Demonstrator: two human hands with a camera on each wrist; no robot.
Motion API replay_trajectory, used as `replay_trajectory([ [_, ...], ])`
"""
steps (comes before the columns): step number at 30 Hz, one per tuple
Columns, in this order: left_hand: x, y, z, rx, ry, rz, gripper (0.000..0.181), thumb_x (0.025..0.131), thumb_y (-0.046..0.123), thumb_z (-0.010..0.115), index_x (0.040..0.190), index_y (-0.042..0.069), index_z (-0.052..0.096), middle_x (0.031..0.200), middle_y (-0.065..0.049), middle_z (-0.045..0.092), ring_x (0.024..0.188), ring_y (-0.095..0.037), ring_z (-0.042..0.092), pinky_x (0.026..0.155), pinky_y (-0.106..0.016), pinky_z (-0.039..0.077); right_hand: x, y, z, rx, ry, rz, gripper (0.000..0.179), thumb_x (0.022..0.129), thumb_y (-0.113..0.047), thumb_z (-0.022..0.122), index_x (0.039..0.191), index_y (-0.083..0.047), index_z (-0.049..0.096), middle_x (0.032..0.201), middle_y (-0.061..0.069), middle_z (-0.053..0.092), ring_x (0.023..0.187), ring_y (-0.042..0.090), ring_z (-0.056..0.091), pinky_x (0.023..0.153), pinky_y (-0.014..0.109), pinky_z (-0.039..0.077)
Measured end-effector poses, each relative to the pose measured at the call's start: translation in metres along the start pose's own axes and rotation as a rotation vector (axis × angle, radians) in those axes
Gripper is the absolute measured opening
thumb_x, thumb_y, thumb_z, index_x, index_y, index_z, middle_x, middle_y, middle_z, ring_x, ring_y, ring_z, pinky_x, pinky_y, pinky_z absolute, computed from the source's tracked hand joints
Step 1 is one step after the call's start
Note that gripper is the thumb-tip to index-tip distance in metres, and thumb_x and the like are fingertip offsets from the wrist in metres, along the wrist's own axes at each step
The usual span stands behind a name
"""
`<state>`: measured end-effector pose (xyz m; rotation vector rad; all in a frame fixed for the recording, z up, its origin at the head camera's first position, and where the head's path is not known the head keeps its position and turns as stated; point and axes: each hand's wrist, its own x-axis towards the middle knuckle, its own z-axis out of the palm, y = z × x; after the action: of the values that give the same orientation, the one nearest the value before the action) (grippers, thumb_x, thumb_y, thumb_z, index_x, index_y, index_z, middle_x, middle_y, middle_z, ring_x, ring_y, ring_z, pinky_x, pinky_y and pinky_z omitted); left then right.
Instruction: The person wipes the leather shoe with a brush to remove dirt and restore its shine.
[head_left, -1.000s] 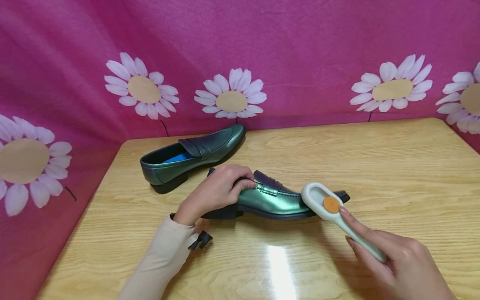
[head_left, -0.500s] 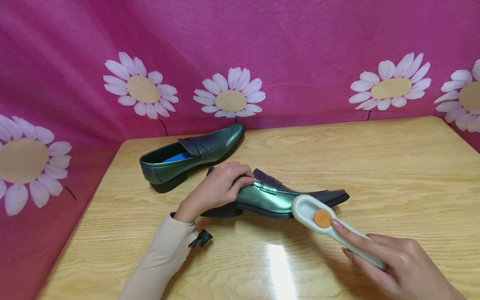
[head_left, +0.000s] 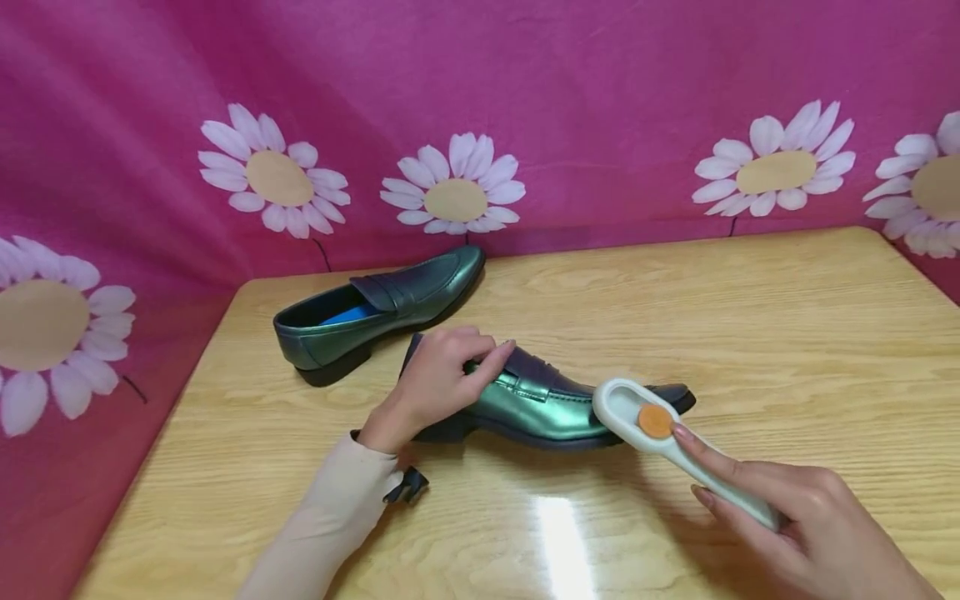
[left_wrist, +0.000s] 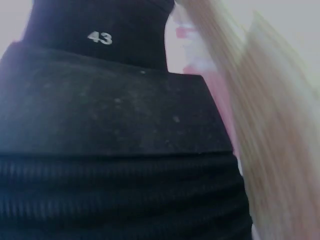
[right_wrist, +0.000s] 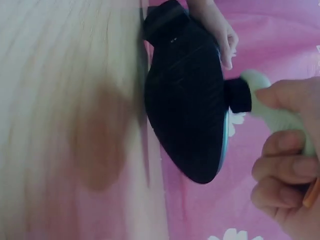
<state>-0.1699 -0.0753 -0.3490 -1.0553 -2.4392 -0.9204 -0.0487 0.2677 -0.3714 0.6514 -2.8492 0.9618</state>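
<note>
A shiny dark-green loafer (head_left: pixel 555 414) is tilted above the table, its toe to the right. My left hand (head_left: pixel 446 383) grips it at the opening, with some fingers hidden inside. The black heel (left_wrist: pixel 115 110) and a sole marked 43 fill the left wrist view. In my right hand (head_left: pixel 813 517) is a pale grey shoe brush (head_left: pixel 626 412), held by the handle with a fingertip by its orange button (head_left: pixel 655 421). The right wrist view has the dark bristles (right_wrist: pixel 239 95) against the upper of the shoe, whose sole (right_wrist: pixel 185 100) faces that camera.
A matching loafer (head_left: pixel 420 292) with a blue insole stands behind, at the back left of the wooden table (head_left: pixel 750 317). Pink cloth (head_left: pixel 585 100) with printed daisies hangs along the back and left edges. A small black clip (head_left: pixel 407 485) sits at the left cuff.
The brush slid down and left, then back up and right along the front of the shoe. The held loafer has tilted slightly, and my left thumb has lifted higher on it.
</note>
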Motion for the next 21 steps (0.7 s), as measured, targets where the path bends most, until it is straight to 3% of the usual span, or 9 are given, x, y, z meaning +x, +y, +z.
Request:
replay_trajectory([
  [5, -0.003, -0.008, -0.002, -0.008, 0.09, 0.013, 0.043, 0.09, 0.007, 0.064, 0.051, 0.013, 0.048, 0.051, 0.006, 0.031, 0.048, -0.006, 0.031, 0.049, -0.023, 0.023, 0.0, 0.0, 0.005, 0.05, -0.033, -0.068, 0.059, 0.084, -0.014, 0.075, 0.138, -0.025, 0.054, 0.093, -0.017, 0.069, 0.067, -0.001, 0.053, 0.054, 0.018, 0.043],
  [11, -0.001, -0.013, -0.005, 0.017, 0.1, -0.018, 0.043, 0.09, 0.009, 0.063, 0.051, 0.013, 0.047, 0.051, 0.006, 0.033, 0.049, -0.007, 0.032, 0.05, -0.023, 0.023, 0.004, -0.009, 0.007, -0.096, 0.18, -0.114, 0.067, 0.074, -0.01, 0.082, 0.135, -0.027, 0.058, 0.104, -0.006, 0.072, 0.076, 0.003, 0.066, 0.069, 0.004, 0.043],
  [14, 0.0, -0.013, -0.005, 0.045, 0.113, -0.024, 0.043, 0.09, 0.01, 0.063, 0.051, 0.013, 0.047, 0.05, 0.006, 0.032, 0.048, -0.007, 0.032, 0.05, -0.024, 0.023, 0.005, -0.009, 0.007, -0.136, 0.245, -0.108, 0.067, 0.074, -0.01, 0.082, 0.134, -0.027, 0.058, 0.109, 0.003, 0.07, 0.075, 0.005, 0.067, 0.068, 0.004, 0.042],
  [17, -0.001, -0.013, -0.003, 0.056, 0.144, -0.024, 0.042, 0.09, 0.01, 0.063, 0.05, 0.013, 0.047, 0.05, 0.006, 0.032, 0.047, -0.007, 0.031, 0.049, -0.024, 0.023, 0.005, -0.004, 0.007, -0.155, 0.309, -0.118, 0.066, 0.074, -0.008, 0.081, 0.134, -0.024, 0.059, 0.106, 0.009, 0.071, 0.058, -0.002, 0.055, 0.057, 0.008, 0.039],
  [21, -0.004, -0.013, -0.002, 0.071, 0.212, -0.009, 0.044, 0.089, 0.008, 0.063, 0.049, 0.013, 0.045, 0.05, 0.005, 0.034, 0.047, -0.006, 0.03, 0.049, -0.023, 0.023, 0.007, 0.004, 0.008, -0.147, 0.373, -0.091, 0.06, 0.079, -0.007, 0.076, 0.135, -0.022, 0.058, 0.083, 0.009, 0.073, 0.046, -0.006, 0.03, 0.047, 0.013, 0.026],
])
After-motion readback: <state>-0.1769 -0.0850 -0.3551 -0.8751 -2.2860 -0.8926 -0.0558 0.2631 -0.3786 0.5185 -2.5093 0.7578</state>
